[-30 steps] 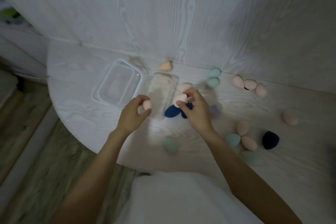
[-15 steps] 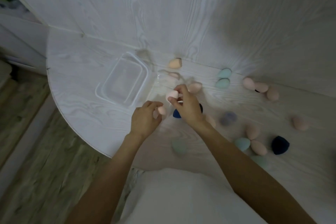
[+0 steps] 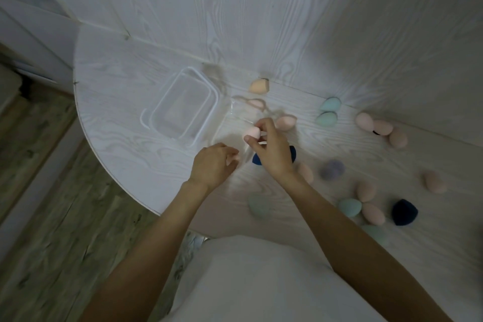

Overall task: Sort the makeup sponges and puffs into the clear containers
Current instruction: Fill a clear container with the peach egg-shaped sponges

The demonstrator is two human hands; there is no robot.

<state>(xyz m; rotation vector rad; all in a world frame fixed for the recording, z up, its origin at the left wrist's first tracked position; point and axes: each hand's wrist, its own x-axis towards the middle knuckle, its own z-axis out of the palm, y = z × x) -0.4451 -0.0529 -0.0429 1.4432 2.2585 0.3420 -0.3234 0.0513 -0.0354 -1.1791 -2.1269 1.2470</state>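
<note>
A pale pink egg-shaped makeup sponge (image 3: pixel 252 132) was pinched between the thumb and fingertips of the right hand (image 3: pixel 271 149), raised over the middle of the white wood-grain tabletop (image 3: pixel 117 102), just beside a clear container (image 3: pixel 243 123) whose outline was faint and hard to trace. A second small pink sponge (image 3: pixel 233 158) was held in the curled fingers of the left hand (image 3: pixel 213 165), close to the tabletop's curved left edge. Beyond the left hand sat a clear rectangular plastic lid (image 3: pixel 183 110) (a lid or shallow tray, it was hard to tell). A dark blue sponge (image 3: pixel 292 153) lay partly hidden under the right hand, and a peach sponge (image 3: pixel 258 85) rested at the back edge by the wall. Toward the right side lay two teal sponges (image 3: pixel 328 112) touching each other, a cluster of three pink sponges (image 3: pixel 381 129), a greyish-purple puff (image 3: pixel 332 168) and a navy sponge (image 3: pixel 403 212), with more pink and teal ones near the front edge.
</note>
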